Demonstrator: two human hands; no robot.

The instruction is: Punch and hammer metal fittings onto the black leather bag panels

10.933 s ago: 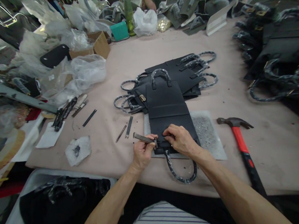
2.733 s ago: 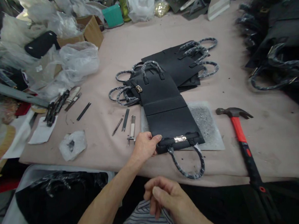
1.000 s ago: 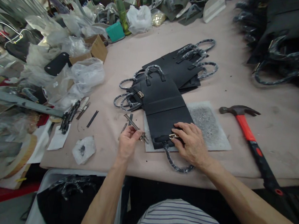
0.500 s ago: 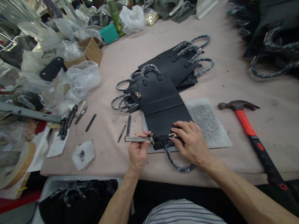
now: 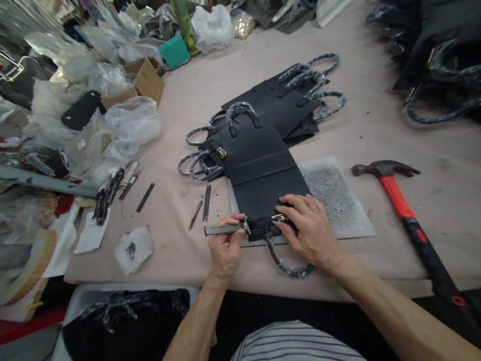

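My left hand is closed round a flat metal tool with a short crosspiece at its right end. That end meets a dark strap beside the gold-coloured clasp on a black bag panel. My right hand grips the panel at the clasp, fingertips on top and thumb close to the metal; part of its hold is hidden. A plastic-wrapped handle loops out from the panel's near edge. Under the panel lies a pale, worn board.
A claw hammer lies at the right. More black bag pieces with wrapped handles are stacked behind the panel. Slim metal tools and a plastic bag piece lie left. A bin stands below the table edge.
My left hand has shifted slightly right, and the metal tool's free end has tipped down toward me. My right hand keeps its place on the panel.
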